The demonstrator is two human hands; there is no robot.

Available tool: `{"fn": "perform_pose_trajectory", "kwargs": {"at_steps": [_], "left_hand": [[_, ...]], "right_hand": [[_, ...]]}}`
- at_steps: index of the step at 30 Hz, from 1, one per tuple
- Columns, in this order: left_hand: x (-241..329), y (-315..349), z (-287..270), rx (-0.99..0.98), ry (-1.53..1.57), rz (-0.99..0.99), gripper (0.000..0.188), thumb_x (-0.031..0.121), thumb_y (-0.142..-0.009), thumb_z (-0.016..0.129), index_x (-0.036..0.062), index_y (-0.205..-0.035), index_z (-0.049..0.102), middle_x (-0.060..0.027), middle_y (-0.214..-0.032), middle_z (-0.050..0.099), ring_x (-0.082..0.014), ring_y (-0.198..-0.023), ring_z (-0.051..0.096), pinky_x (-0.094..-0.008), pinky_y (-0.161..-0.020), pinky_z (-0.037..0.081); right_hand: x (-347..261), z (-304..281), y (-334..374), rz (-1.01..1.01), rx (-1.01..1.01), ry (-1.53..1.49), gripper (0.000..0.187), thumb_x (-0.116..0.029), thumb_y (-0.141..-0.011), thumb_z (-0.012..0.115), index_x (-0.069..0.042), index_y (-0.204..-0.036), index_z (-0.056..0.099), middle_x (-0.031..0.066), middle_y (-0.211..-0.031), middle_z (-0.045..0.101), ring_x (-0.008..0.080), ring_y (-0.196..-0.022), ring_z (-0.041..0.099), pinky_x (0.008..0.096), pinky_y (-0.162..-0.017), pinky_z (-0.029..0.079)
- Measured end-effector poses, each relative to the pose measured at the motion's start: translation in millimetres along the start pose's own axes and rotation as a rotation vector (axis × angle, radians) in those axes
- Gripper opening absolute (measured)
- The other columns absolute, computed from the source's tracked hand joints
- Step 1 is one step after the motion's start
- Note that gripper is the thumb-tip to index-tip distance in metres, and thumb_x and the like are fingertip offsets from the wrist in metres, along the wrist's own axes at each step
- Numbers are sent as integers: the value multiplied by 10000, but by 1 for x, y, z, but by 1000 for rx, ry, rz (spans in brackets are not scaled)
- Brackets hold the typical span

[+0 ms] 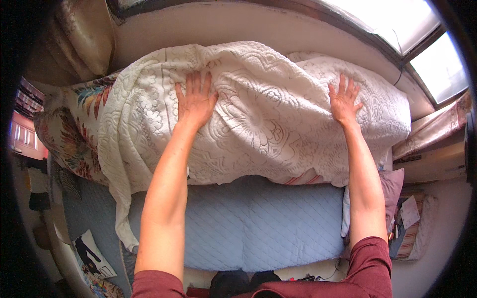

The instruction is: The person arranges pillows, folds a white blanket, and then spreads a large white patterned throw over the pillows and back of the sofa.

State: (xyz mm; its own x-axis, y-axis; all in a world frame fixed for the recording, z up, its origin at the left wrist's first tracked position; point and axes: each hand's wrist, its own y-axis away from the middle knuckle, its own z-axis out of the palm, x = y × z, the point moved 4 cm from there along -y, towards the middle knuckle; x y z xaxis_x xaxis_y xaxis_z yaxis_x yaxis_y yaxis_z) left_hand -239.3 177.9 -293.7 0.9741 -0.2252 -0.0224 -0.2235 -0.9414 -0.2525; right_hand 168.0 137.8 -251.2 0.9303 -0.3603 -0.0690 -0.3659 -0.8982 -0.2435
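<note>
A white quilted bedspread (258, 119) with raised floral patterns lies rumpled over bulky bedding at the far side of the bed. My left hand (196, 102) rests flat on its left part, fingers spread. Farther right, my right hand (344, 102) lies on the same cover with its fingers apart. Neither hand grips the cloth. Folds run between the two hands, and one edge of the bedspread trails down at the left. Under its front edge a bit of striped fabric (305, 178) shows. What else lies beneath the cover is hidden.
A blue quilted mattress cover (258, 223) spreads in front of me. Leaf-patterned fabric (74, 134) lies at the left, near a brown curtain (84, 39). A mauve pillow (392, 186) stands at the right. Behind the bed are a wall and a window (439, 69).
</note>
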Motion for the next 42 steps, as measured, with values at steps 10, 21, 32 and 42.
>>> {"fn": "perform_pose_trajectory", "kwargs": {"at_steps": [10, 21, 32, 42], "left_hand": [[1, -1, 2, -2, 118, 6, 622, 441, -902, 345, 155, -1425, 167, -121, -1477, 145, -275, -1371, 95, -542, -1064, 48], [-84, 110, -81, 250, -35, 119, 479, 271, -854, 532, 86, -1280, 414, -154, -1343, 390, -288, -1270, 337, -463, -1040, 249], [-20, 710, -44, -784, 558, -1015, 363, 257, -824, 516, 28, -1104, 551, -217, -1113, 548, -377, -1052, 503, -430, -904, 402], [-34, 775, -43, -851, 786, -1048, 307, 307, -831, 503, 36, -936, 601, -193, -985, 610, -359, -948, 566, -428, -798, 449]], "right_hand": [[3, -5, -4, 11, -65, 59, 708, -636, -869, 237, -237, -1434, 84, 144, -1489, 0, 398, -1354, -35, 724, -945, 69], [-14, -8, -11, 61, -160, 77, 716, -624, -867, 268, -265, -1433, 18, 121, -1493, -9, 382, -1357, -37, 714, -961, 87], [74, -18, -10, -316, 163, -568, 455, -295, -832, 568, -55, -1213, 506, 145, -1223, 521, 270, -1146, 476, 366, -977, 339], [-89, 78, 366, -117, -715, -1373, 116, -62, -834, 537, -50, -934, 596, 56, -738, 612, 146, -569, 596, 248, -495, 461]]}}
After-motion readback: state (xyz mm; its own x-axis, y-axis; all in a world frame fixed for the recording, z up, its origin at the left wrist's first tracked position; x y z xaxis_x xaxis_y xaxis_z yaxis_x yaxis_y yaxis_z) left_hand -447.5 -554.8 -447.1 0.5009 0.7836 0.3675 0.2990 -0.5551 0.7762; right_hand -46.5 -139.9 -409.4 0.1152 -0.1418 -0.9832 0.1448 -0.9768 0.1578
